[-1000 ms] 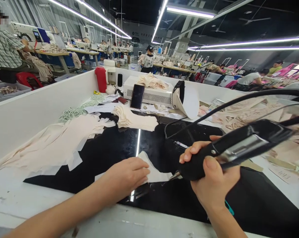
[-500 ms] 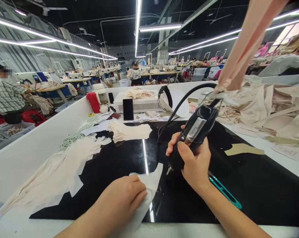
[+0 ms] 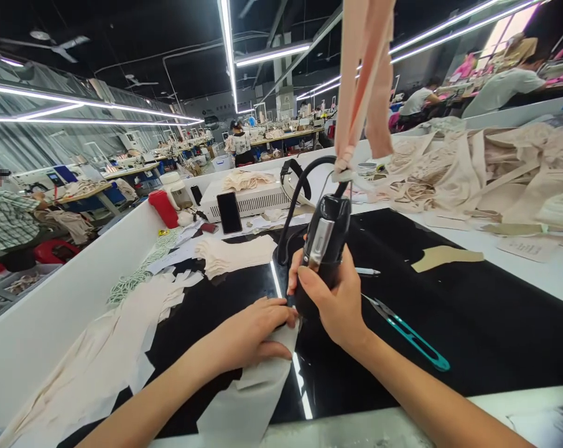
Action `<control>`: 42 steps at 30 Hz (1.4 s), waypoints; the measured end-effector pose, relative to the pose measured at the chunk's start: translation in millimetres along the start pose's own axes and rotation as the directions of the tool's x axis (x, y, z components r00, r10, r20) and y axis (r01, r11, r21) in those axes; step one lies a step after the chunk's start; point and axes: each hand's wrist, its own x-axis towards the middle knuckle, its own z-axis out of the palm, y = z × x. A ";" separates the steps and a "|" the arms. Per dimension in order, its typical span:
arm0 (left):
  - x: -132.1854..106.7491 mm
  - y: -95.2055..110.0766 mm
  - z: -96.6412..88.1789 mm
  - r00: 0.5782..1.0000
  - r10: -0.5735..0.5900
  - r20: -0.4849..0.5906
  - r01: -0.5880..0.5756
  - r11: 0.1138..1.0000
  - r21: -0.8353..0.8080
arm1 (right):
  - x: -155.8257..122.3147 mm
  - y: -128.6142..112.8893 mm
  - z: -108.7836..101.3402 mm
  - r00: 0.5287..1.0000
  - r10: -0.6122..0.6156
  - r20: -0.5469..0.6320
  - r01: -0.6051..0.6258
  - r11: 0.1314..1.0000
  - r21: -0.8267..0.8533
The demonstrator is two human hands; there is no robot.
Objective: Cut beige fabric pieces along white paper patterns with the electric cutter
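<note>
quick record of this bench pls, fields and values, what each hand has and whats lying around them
setting: garment workshop, black worktop
left hand: flat on pale fabric piece, pressing it to the worktop
right hand: gripped round black corded tool, held upright, tip down beside the left fingertips
near right hand: teal snips, pen
further back: stack of fabric pieces, phone leaning on white box, red container
overhead: pink fabric strip hanging above the tool

Black tool (image 3: 325, 242) with a silver strip and an off-white fabric piece (image 3: 257, 392) against a glossy black bench (image 3: 472, 323); teal-handled snips (image 3: 414, 342), a cream fabric stack (image 3: 237, 255), pink-beige strips (image 3: 360, 74), a red flask (image 3: 160, 208), and a co-worker's black-and-white checked shirt (image 3: 5, 218).
</note>
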 end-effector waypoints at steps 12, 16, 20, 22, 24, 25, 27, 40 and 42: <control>-2.5 1.9 -6.7 0.987 -0.103 0.120 0.098 0.994 0.049 | 0.2 2.0 7.1 1.000 -0.003 0.030 0.003 1.000 0.013; -2.5 0.2 -5.8 0.991 -0.089 0.101 0.084 0.995 0.061 | -2.5 2.3 6.9 0.999 0.004 0.036 -0.005 1.000 0.006; -1.5 0.0 -4.9 0.993 -0.076 0.090 0.071 0.996 0.054 | -4.3 2.5 6.4 0.999 0.009 0.043 -0.009 1.000 -0.002; -1.2 0.1 -5.0 0.992 -0.080 0.098 0.076 0.996 0.040 | -4.6 2.6 6.4 0.999 0.007 0.044 -0.007 1.000 -0.012; -1.2 -0.5 -4.9 0.991 -0.085 0.102 0.082 0.996 0.031 | -4.9 2.5 6.8 0.999 0.007 0.039 -0.007 1.000 -0.018; -1.3 -1.2 -4.6 0.991 -0.083 0.100 0.081 0.996 0.029 | -5.4 2.3 7.0 0.999 0.010 0.035 -0.009 1.000 -0.015; -1.6 -3.1 -3.7 0.994 -0.068 0.087 0.066 0.997 0.027 | -7.2 1.8 7.4 0.999 0.019 0.031 -0.019 1.000 0.007; -0.5 -7.5 -3.5 0.997 -0.008 0.071 0.007 1.000 0.014 | -17.9 0.4 8.1 0.998 0.048 0.037 -0.049 0.999 0.024; -1.0 -7.7 -4.1 0.998 -0.006 0.068 0.006 1.000 0.009 | -19.7 0.1 8.1 0.999 0.043 0.033 -0.045 0.998 0.039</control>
